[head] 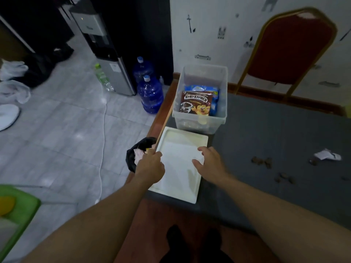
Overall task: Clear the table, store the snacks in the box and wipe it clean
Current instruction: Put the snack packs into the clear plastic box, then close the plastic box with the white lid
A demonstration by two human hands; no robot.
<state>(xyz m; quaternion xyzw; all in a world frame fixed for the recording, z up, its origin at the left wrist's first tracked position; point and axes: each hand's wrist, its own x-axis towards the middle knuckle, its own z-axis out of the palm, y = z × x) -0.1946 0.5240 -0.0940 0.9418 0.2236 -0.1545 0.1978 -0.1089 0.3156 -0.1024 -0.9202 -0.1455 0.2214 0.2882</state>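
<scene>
White lid lies flat at centre frame on the table, long axis pointing up-frame at the clear box of snacks. Left hand curled round a thin wooden stick by the lid's left edge. Right hand loosely spread, fingers touching the lid's right edge.

Left hand grips thin wooden stick, which slants up toward 12 o'clock. Right hand rests on right edge of white lid, fingers loose. Clear box at 12 o'clock, touching the lid, holds Koko Krunch pack. Crumbs and crumpled paper at 3 o'clock on grey table. Black bin bag at 9 o'clock, on the floor.
</scene>
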